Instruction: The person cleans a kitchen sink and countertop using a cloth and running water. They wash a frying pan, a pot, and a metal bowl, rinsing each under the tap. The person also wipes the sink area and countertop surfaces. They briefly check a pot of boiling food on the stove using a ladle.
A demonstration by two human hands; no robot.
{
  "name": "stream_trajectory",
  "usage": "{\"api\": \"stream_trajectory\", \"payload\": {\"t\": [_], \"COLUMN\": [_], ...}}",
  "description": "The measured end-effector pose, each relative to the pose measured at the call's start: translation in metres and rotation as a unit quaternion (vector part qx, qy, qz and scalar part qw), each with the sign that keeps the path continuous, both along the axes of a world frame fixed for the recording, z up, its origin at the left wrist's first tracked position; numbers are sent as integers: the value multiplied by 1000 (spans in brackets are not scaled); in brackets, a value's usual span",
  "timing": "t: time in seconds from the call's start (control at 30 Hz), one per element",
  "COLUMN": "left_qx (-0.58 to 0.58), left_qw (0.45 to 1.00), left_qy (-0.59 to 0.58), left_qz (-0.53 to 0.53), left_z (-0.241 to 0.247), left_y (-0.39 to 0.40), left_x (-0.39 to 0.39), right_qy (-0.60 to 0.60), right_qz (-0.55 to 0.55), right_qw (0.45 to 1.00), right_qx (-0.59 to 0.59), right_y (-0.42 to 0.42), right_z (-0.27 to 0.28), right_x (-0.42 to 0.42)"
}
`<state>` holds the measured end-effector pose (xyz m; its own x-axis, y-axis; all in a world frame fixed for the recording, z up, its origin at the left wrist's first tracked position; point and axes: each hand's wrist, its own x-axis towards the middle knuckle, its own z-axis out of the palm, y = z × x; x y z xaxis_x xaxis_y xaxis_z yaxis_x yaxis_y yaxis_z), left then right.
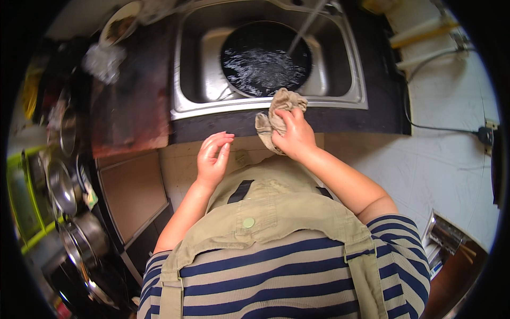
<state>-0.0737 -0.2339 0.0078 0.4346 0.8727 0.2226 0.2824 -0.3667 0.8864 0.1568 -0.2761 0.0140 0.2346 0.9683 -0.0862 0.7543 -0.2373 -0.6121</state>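
Observation:
A crumpled beige cloth [283, 104] is bunched in my right hand [297, 134], held over the front rim of the sink. My left hand [213, 153] hangs in front of the counter edge, fingers bent and apart from the thumb, with nothing in it. Inside the stainless steel sink [213, 81] sits a round black pan or basin [265, 30]. Water [263, 71] ripples in it under a stream that falls from the upper right. The lower side of the vessel is hidden.
Left of the sink lies a worn reddish-brown board [131, 99], with a clear plastic bag [104, 62] and a bowl [119, 26] at its far end. Metal pots [85, 235] stand farther left. A black cable [442, 128] runs along the right wall to a plug [485, 135].

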Motion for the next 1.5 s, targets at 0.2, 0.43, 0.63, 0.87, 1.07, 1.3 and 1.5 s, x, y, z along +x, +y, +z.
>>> {"api": "stream_trajectory", "payload": {"t": [0.2,0.43,0.63,0.87,1.07,1.3,1.5], "left_qx": [-30,-48,-71,-44,-33,21,-160], "left_qw": [986,967,977,995,999,997,943], "left_qy": [-11,-29,-20,-14,1,67,265], "left_qz": [165,247,202,91,13,36,122], "left_z": [0,1,-9,-9,-7,-6,-89], "left_y": [-26,-47,-39,1,22,79,171], "left_x": [-90,-135,-123,-57,17,98,123], "right_qy": [145,-212,-144,-106,-190,-268,-198], "right_qz": [99,255,348,265,64,-270,-237], "right_qw": [984,942,914,937,969,923,944], "right_qx": [-17,56,153,201,146,60,113], "right_y": [79,94,77,4,-88,-65,54], "right_z": [37,4,-13,-13,-23,-40,-38], "right_x": [-79,-210,-172,7,209,299,287]}}
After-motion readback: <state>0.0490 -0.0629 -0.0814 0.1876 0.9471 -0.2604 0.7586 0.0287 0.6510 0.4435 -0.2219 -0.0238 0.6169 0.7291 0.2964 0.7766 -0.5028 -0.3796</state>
